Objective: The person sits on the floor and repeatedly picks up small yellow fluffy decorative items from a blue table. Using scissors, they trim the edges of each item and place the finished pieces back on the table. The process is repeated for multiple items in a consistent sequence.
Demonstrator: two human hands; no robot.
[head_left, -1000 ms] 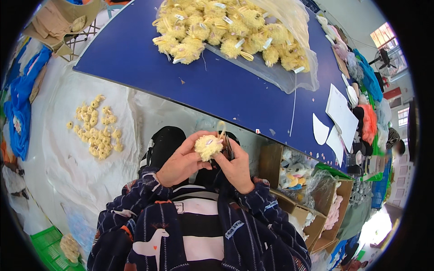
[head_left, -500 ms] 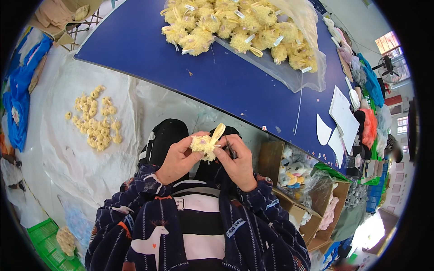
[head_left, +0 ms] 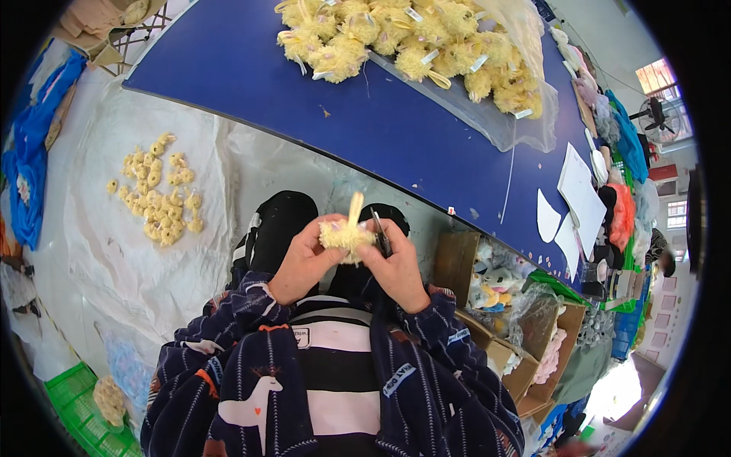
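Over my lap, both hands hold a small fluffy yellow plush piece (head_left: 344, 234) with a long pale yellow loop standing up from it. My left hand (head_left: 302, 261) grips its left side, thumb across the front. The fingers of my right hand (head_left: 397, 268) pinch its right edge. A pair of dark, slender thread snips (head_left: 381, 233) is also tucked in the right hand, points upward. Their lower part is hidden by the fingers. At the far side, a heap of similar yellow plush pieces (head_left: 415, 38) with white tags lies on clear plastic.
A blue table (head_left: 297, 107) stretches across in front of me, with white paper sheets (head_left: 582, 186) at its right. Small yellow pieces (head_left: 160, 206) lie on a white floor sheet at left. Cardboard boxes (head_left: 457, 266) with plush stand right; a green crate (head_left: 76, 404) sits lower left.
The plush piece has been turned in my hands, so its loop now points straighter up. The snips in my right hand now stand more upright and show more clearly.
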